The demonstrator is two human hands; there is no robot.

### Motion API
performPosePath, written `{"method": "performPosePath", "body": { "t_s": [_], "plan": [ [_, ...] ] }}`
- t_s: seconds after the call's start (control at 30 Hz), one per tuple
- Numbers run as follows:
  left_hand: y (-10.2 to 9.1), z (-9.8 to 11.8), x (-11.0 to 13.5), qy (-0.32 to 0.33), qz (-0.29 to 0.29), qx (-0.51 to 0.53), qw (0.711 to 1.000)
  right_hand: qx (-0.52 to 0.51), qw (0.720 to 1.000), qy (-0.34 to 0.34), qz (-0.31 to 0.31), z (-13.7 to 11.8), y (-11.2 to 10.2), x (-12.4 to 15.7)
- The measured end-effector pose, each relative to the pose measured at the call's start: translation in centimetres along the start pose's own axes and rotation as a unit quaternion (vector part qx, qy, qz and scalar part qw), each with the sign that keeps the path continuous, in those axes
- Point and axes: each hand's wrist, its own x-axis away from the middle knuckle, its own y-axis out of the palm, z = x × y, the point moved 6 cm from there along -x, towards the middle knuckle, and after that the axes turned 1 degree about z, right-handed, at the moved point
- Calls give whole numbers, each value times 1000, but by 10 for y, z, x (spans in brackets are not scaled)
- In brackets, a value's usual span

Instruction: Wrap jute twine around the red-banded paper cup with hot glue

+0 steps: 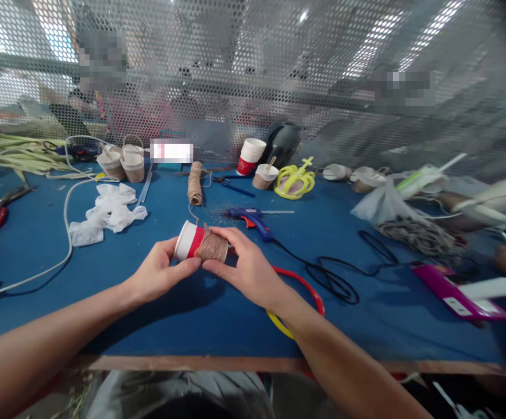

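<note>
At six o'clock, bare blue counter (148, 331) runs to its wooden front edge (157, 364); the twine roll (195, 185) at twelve and glue gun (253, 220) at two bound the far side. The paper cup (194, 242), white and red with brown twine (213, 247) wound round its right half, lies sideways between the left hand (157, 273) and right hand (253, 267), each grip curled round an end.

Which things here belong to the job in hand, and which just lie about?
Belonging: paper cup, held by left hand and right hand; twine wound round it; twine roll, trailing toward the cup; probably glue gun, nearby.

Apparently lying about: yellow crown-shaped object; crumpled white material; purple item; pale green leaves.
</note>
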Motion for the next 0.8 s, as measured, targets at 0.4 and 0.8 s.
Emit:
{"method": "performPosePath", "body": {
  "t_s": [0.4, 0.8],
  "plan": [
    [3, -9, -3, -87, -39, 152, 984, -115, 987, 79, -73, 12, 11, 0],
    [3, -7, -3, -94, -27, 154, 983, -39, 997, 52, -50, 3, 5, 0]
  ]
}}
